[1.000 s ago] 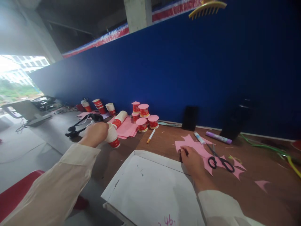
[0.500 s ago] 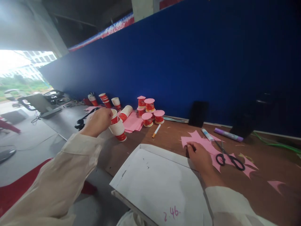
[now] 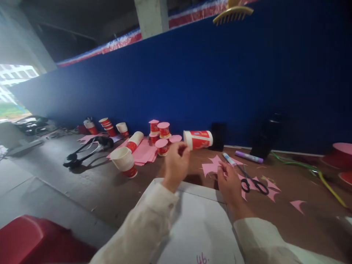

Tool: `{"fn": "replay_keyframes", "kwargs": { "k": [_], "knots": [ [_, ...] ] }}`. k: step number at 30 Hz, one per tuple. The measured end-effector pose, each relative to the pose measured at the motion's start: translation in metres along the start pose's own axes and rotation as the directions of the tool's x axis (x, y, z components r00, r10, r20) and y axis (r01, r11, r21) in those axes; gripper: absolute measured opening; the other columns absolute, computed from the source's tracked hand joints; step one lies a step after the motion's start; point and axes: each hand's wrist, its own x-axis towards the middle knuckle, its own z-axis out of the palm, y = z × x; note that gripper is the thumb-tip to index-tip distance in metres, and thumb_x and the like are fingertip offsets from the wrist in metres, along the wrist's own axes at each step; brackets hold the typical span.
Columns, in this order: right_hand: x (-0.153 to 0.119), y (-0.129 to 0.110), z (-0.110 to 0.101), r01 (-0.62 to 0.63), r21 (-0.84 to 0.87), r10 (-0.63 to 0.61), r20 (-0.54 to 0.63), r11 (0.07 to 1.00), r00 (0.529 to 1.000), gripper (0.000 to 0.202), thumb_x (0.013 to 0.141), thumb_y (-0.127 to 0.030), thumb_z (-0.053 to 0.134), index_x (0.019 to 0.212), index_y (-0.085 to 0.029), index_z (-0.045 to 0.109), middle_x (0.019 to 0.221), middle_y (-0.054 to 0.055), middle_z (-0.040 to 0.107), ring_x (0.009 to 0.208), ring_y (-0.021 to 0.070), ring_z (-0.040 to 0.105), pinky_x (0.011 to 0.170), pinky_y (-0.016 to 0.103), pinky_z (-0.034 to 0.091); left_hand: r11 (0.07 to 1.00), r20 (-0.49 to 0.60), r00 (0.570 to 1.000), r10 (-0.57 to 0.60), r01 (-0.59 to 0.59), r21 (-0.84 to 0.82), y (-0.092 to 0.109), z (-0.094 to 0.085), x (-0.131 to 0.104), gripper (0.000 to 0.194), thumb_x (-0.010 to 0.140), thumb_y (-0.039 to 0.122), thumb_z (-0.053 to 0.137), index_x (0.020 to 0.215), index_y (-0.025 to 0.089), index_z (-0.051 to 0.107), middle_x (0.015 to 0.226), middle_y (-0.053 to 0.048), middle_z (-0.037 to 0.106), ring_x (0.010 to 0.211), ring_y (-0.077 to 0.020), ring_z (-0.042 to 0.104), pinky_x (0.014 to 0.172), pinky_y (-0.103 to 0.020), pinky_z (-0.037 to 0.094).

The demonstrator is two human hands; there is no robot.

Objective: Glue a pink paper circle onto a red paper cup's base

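My left hand (image 3: 176, 165) pinches a red and white paper cup (image 3: 202, 139) by its rim. The cup lies sideways in the air above the brown table (image 3: 275, 231), its base pointing right. Close to the far edge of a white flat box (image 3: 198, 223), my right hand (image 3: 230, 183) is low over the table with fingers loosely apart and nothing visible in them. Cut pink paper (image 3: 209, 168) lies by its fingertips, and black-handled scissors (image 3: 258, 186) lie to its right. On the left stands a stack of nested paper cups (image 3: 123, 161).
Behind my left hand, small red cups with pink discs (image 3: 164, 125) stand in a pile. Pink sheets (image 3: 145, 154) lie under a tipped cup (image 3: 134, 141). A black headset (image 3: 88, 150), a glue stick (image 3: 228, 159) and a purple tube (image 3: 249, 157) lie around. A blue partition (image 3: 192, 80) borders the back.
My left hand has moved right from the cup stack, carrying one cup pulled from it. My right hand stays near the pink scraps. The view has turned right.
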Motion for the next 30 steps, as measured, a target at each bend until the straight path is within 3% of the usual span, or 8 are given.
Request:
{"fn": "replay_keyframes", "kwargs": {
  "k": [1, 4, 9, 12, 17, 20, 26, 30],
  "knots": [
    [0.000, 0.001, -0.001, -0.005, 0.011, 0.005, -0.014, 1.000, 1.000, 0.054, 0.092, -0.046, 0.039, 0.122, -0.011, 0.066, 0.120, 0.019, 0.070, 0.108, 0.0277, 0.065, 0.095, 0.043, 0.051, 0.979, 0.062, 0.985, -0.159, 0.166, -0.116, -0.013, 0.027, -0.004, 0.004, 0.081, 0.015, 0.064, 0.084, 0.017, 0.064, 0.077, -0.002, 0.067, 0.069, -0.0143, 0.062, 0.070, -0.027, 0.050],
    [-0.002, 0.004, -0.002, -0.018, 0.021, 0.018, -0.033, 1.000, 0.999, 0.053, 0.092, -0.046, 0.042, 0.124, -0.011, 0.066, 0.115, 0.019, 0.072, 0.098, 0.0268, 0.068, 0.084, 0.043, 0.055, 0.732, 0.201, 0.829, -0.522, 0.556, -0.393, -0.051, 0.086, -0.016, 0.007, 0.079, 0.019, 0.068, 0.080, 0.015, 0.062, 0.065, -0.002, 0.065, 0.056, -0.0120, 0.060, 0.060, -0.025, 0.049],
    [-0.003, 0.006, 0.001, 0.012, -0.011, -0.012, 0.006, 1.000, 1.000, 0.046, 0.091, -0.040, 0.043, 0.118, -0.013, 0.068, 0.113, 0.016, 0.073, 0.097, 0.0256, 0.070, 0.085, 0.041, 0.056, 0.459, 0.372, 0.678, -0.634, 0.717, -0.525, -0.099, 0.113, -0.034, 0.031, 0.066, 0.029, 0.082, 0.082, 0.015, 0.060, 0.064, -0.002, 0.066, 0.050, -0.0104, 0.058, 0.047, -0.019, 0.041],
    [-0.004, 0.003, 0.000, 0.019, -0.059, -0.017, 0.040, 0.998, 0.999, 0.043, 0.090, -0.036, 0.044, 0.115, -0.013, 0.071, 0.110, 0.016, 0.075, 0.098, 0.0288, 0.069, 0.088, 0.045, 0.053, 0.468, 0.356, 0.708, -0.610, 0.684, -0.559, -0.115, 0.111, -0.034, 0.039, 0.061, 0.037, 0.084, 0.083, 0.015, 0.059, 0.064, -0.001, 0.066, 0.050, -0.0111, 0.058, 0.044, -0.019, 0.039],
    [-0.014, -0.020, -0.006, 0.214, -0.306, -0.131, 0.271, 0.928, 0.954, 0.036, 0.096, -0.030, 0.045, 0.120, -0.023, 0.071, 0.120, 0.011, 0.074, 0.116, 0.0295, 0.065, 0.102, 0.050, 0.041, 0.663, 0.110, 0.799, -0.591, 0.559, -0.498, -0.120, 0.107, -0.028, 0.028, 0.071, 0.037, 0.074, 0.082, 0.016, 0.059, 0.066, -0.001, 0.065, 0.057, -0.0131, 0.061, 0.053, -0.023, 0.047],
    [-0.023, -0.039, -0.009, 0.247, -0.401, -0.095, 0.363, 0.882, 0.927, 0.032, 0.098, -0.027, 0.046, 0.115, -0.025, 0.073, 0.131, 0.009, 0.071, 0.131, 0.0312, 0.056, 0.114, 0.059, 0.024, 0.745, 0.009, 0.834, -0.552, 0.498, -0.443, -0.117, 0.106, -0.028, 0.018, 0.078, 0.032, 0.067, 0.084, 0.017, 0.059, 0.068, -0.002, 0.066, 0.062, -0.0153, 0.065, 0.061, -0.027, 0.052],
    [-0.033, -0.067, -0.011, 0.388, -0.321, -0.113, 0.628, 0.864, 0.770, 0.026, 0.096, -0.023, 0.047, 0.102, -0.021, 0.073, 0.099, 0.011, 0.075, 0.098, 0.0267, 0.064, 0.089, 0.039, 0.042, 0.789, -0.045, 0.857, -0.513, 0.449, -0.420, -0.116, 0.103, -0.028, 0.014, 0.084, 0.030, 0.061, 0.088, 0.018, 0.056, 0.076, -0.004, 0.068, 0.067, -0.0168, 0.067, 0.068, -0.031, 0.054],
    [-0.029, -0.058, -0.011, 0.379, -0.296, -0.151, 0.580, 0.877, 0.801, 0.028, 0.097, -0.024, 0.047, 0.108, -0.023, 0.073, 0.107, 0.008, 0.075, 0.105, 0.0250, 0.063, 0.098, 0.040, 0.039, 0.784, -0.055, 0.849, -0.525, 0.457, -0.420, -0.119, 0.103, -0.025, 0.010, 0.085, 0.027, 0.059, 0.087, 0.018, 0.055, 0.077, -0.003, 0.067, 0.068, -0.0158, 0.066, 0.069, -0.030, 0.052]
  ]
}}
